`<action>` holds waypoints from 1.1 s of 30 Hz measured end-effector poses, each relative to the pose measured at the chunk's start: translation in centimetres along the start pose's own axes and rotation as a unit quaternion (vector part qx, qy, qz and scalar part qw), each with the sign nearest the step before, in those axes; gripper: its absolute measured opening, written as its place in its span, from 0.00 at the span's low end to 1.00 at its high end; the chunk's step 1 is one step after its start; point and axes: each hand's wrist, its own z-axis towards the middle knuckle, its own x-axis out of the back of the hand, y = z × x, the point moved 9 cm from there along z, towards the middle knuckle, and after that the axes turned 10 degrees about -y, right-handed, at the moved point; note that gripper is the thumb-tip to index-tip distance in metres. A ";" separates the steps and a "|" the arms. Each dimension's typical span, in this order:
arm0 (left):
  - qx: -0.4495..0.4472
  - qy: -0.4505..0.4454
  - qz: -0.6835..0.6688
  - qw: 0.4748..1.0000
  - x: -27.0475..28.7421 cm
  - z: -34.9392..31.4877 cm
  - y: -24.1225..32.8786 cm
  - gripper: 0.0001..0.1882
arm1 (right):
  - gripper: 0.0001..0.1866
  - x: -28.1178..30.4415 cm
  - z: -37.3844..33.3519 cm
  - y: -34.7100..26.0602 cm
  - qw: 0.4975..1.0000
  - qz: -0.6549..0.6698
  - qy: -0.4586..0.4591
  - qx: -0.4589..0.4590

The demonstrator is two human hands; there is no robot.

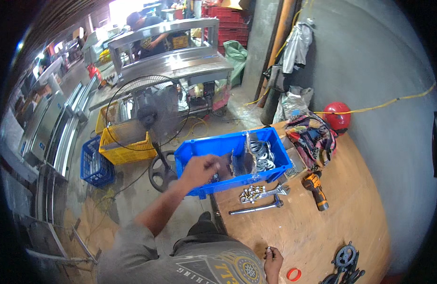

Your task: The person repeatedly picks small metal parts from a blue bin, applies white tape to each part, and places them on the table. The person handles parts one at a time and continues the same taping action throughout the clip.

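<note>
My left hand (199, 171) reaches over the left end of a long blue plastic bin (214, 142). Its fingers are curled together; what they hold, if anything, I cannot make out. Shiny small metal parts (215, 178) show just below it. In the bin's right section, behind a divider (250, 150), lie several metal rings (264, 156). Low over the wooden table, my right hand (274, 263) pinches a small shiny metal piece (268, 248), too small to name. A red ring (294, 274) lies beside that hand.
On the wooden table (351, 208) lie a ratchet wrench (256, 208), an adjustable wrench (277, 191), several small bolts (251, 193), an orange-black cordless drill (316, 191), patterned cloth (313, 139) and black parts (346, 258). A standing fan (150, 116) and yellow crate (126, 144) are beyond. Another person (147, 33) works farther back.
</note>
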 end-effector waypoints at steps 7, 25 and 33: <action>-0.040 -0.205 0.133 0.969 -7.3 2.6 -7.3 0.20 | 0.09 3.3 3.4 -2.5 0.999 -0.041 0.030 -0.005; -0.132 -0.347 0.106 0.922 -11.7 5.5 -11.2 0.11 | 0.08 -6.1 7.4 -9.0 0.987 -0.127 0.010 -0.094; -0.261 -0.400 0.157 0.865 -16.2 3.6 -9.4 0.09 | 0.08 -9.0 7.5 -10.4 0.990 -0.096 0.046 -0.094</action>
